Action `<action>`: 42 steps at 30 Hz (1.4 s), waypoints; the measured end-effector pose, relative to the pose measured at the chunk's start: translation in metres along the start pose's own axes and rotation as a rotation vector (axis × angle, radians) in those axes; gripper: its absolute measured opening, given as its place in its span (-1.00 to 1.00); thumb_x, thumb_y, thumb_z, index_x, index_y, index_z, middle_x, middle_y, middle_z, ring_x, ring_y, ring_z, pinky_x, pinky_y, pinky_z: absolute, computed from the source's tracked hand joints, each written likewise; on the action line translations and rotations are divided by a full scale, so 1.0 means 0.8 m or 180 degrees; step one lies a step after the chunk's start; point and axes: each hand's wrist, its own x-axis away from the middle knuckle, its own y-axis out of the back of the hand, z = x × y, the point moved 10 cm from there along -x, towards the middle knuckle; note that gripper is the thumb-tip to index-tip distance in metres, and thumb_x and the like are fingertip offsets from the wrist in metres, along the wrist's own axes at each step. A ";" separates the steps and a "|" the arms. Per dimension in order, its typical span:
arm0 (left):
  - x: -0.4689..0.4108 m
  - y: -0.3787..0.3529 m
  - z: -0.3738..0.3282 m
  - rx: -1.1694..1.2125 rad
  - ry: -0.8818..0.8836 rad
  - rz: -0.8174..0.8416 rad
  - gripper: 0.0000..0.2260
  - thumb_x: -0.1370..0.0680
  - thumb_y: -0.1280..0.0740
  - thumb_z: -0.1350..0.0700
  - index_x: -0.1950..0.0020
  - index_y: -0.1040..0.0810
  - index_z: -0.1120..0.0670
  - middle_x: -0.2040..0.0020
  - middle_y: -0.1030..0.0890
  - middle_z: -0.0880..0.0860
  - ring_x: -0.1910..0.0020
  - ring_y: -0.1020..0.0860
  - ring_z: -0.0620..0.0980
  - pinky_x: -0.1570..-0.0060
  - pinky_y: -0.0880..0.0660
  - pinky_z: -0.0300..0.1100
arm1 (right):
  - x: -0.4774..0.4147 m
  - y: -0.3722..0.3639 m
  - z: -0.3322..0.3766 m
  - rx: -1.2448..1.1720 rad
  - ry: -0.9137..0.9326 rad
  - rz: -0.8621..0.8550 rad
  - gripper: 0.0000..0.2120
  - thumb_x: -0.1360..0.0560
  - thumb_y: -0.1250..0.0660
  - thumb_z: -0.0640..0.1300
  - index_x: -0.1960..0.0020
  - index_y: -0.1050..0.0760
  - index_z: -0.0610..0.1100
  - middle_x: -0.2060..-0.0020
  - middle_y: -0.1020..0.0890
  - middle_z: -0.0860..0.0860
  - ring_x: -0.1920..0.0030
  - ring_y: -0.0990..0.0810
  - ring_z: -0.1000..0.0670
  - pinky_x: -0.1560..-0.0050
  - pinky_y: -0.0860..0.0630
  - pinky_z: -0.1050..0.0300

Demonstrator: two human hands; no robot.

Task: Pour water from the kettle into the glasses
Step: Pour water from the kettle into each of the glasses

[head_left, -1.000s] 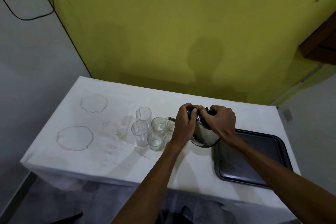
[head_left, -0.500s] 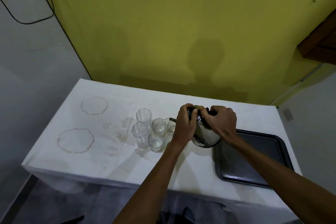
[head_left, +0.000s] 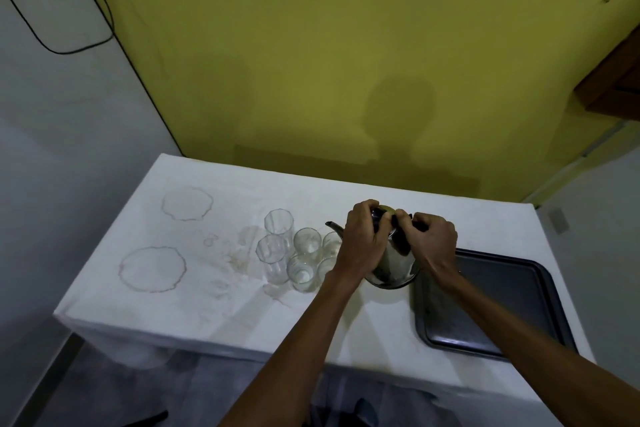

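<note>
A shiny steel kettle [head_left: 394, 267] is tilted to the left above the white table [head_left: 221, 302], its thin spout [head_left: 333, 226] reaching over the glasses. My left hand [head_left: 362, 239] presses on the kettle's lid and upper side. My right hand [head_left: 434, 241] is closed around its black handle. Several clear glasses stand in a cluster left of the kettle: two tall ones [head_left: 277, 224] [head_left: 272, 260] and shorter ones [head_left: 306, 241] [head_left: 301, 270]. Two more are partly hidden behind my left wrist. No stream of water is visible.
A dark rectangular tray [head_left: 502, 305] lies on the table's right part, just beside the kettle. Two brown ring stains [head_left: 187, 203] [head_left: 152, 269] mark the cloth on the left. A yellow wall rises behind the table; a black cable hangs at the upper left.
Both hands and the kettle have hardly moved. The view has shifted slightly, so the table sits a little lower in the frame.
</note>
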 end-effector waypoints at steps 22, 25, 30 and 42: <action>0.010 0.100 -0.031 -0.0382 -0.0140 -0.0638 -0.72 -0.64 -0.25 -0.04 -0.22 -0.48 0.13 -0.16 -0.58 0.07 -0.18 -0.47 0.04 -0.20 -0.43 -0.05 | 0.003 -0.029 0.080 -0.0457 0.0210 0.0174 -0.32 -0.40 -0.27 0.34 0.39 -0.47 -0.32 0.51 -0.53 -0.25 0.43 -0.40 -0.15 0.27 -0.46 -0.11; 0.018 0.106 -0.017 -0.0154 -0.0053 -0.0661 -0.77 -0.65 -0.27 0.00 -0.22 -0.47 0.11 -0.16 -0.57 0.05 -0.18 -0.49 0.03 -0.20 -0.44 -0.06 | 0.008 -0.033 0.099 -0.0274 0.0458 0.0211 -0.35 -0.41 -0.26 0.32 0.45 -0.42 -0.28 0.60 -0.44 -0.14 0.48 -0.36 -0.05 0.34 -0.36 -0.05; 0.027 0.111 -0.003 0.0110 0.0025 -0.0718 -0.73 -0.63 -0.22 -0.05 -0.20 -0.47 0.10 -0.14 -0.57 0.03 -0.16 -0.52 0.02 -0.18 -0.48 0.00 | 0.013 -0.041 0.110 0.0077 0.0648 0.0250 -0.40 -0.44 -0.30 0.25 0.45 -0.37 -0.26 0.61 -0.35 -0.08 0.47 -0.41 -0.14 0.33 -0.27 0.02; 0.033 0.113 0.038 0.0584 0.0210 -0.0805 -0.66 -0.61 -0.19 -0.11 -0.21 -0.49 0.11 -0.14 -0.59 0.04 -0.16 -0.57 -0.04 -0.18 -0.53 -0.05 | 0.021 -0.057 0.127 0.0590 0.0864 0.0380 -0.36 -0.40 -0.21 0.32 0.44 -0.34 -0.28 0.61 -0.36 -0.12 0.47 -0.45 -0.19 0.37 -0.33 0.02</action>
